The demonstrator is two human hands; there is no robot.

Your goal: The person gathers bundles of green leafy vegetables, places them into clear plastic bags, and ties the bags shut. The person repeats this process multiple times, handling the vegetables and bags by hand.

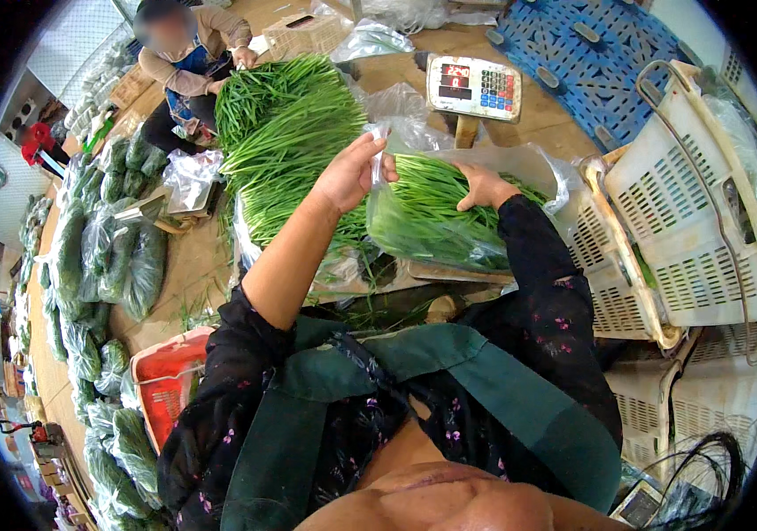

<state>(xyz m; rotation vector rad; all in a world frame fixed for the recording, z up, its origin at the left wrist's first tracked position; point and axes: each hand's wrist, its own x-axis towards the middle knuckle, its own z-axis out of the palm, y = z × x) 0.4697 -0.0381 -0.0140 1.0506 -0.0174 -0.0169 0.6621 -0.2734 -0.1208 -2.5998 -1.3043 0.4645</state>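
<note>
A clear plastic bag (431,249) filled with long green chives (428,189) lies on its side in front of me. My left hand (355,169) pinches the gathered rim of this bag at its left end. At the other end, my right hand (481,188) lies spread on top of the chives, thumb and fingers apart, inside or at the bag's open mouth. Left of the bag rises a large heap of loose chives (292,126). Under the bag, part of a platform (448,272) shows; the bag hides most of it.
A digital scale display (473,87) stands beyond the bag. White slatted plastic crates (677,212) are stacked at right, near a blue plastic pallet (591,53). Several filled bags (146,272) line the left floor, beside a red crate (169,378). Another person (189,60) handles the heap's far side.
</note>
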